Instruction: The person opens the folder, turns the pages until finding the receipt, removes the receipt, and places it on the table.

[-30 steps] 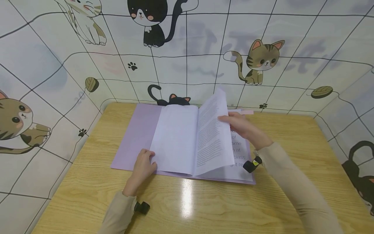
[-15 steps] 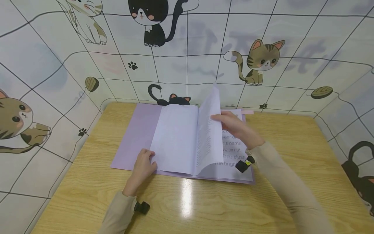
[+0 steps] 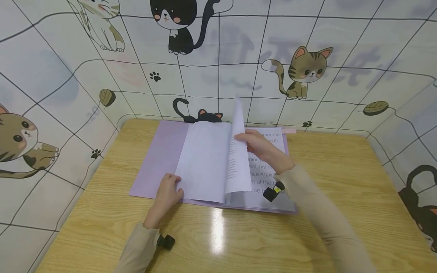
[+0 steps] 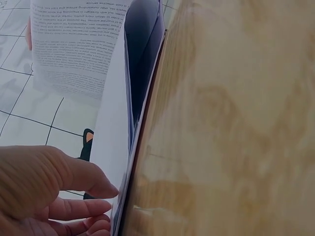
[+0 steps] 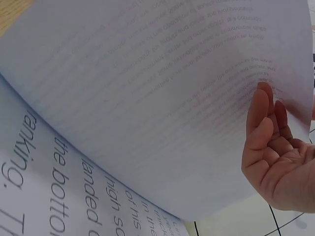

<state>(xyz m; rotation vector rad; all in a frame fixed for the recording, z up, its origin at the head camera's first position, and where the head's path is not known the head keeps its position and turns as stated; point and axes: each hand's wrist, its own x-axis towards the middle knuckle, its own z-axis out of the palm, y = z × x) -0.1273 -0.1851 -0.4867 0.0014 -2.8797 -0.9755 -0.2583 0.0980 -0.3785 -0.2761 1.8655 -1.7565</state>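
Observation:
A purple-covered book (image 3: pixel 155 163) lies spread on the table. My right hand (image 3: pixel 263 148) pinches the edge of a raised, curved page (image 3: pixel 239 163), the thumb on its printed side and the fingers behind. In the right wrist view the bent fingers (image 5: pixel 261 108) show against the back of that page. My left hand (image 3: pixel 166 193) rests at the lower left of a blank-looking left page (image 3: pixel 205 163), its thumb and fingertips touching the sheet near the edge. Beneath the raised page lies a large-print page (image 3: pixel 276 142), partly covered by my right hand and wrist.
The book is on a wood-grain table (image 3: pixel 334 159). A wall sheet (image 3: pixel 218 79) with cartoon cats and grid lines rises behind and at both sides. A pink tab (image 3: pixel 289 131) sticks out at the book's upper right. Each wrist bears a small black device (image 3: pixel 166 242).
My right hand has moved left, bringing the raised page upright and leftward over the spine. More large print shows beneath. The left hand has stayed in place.

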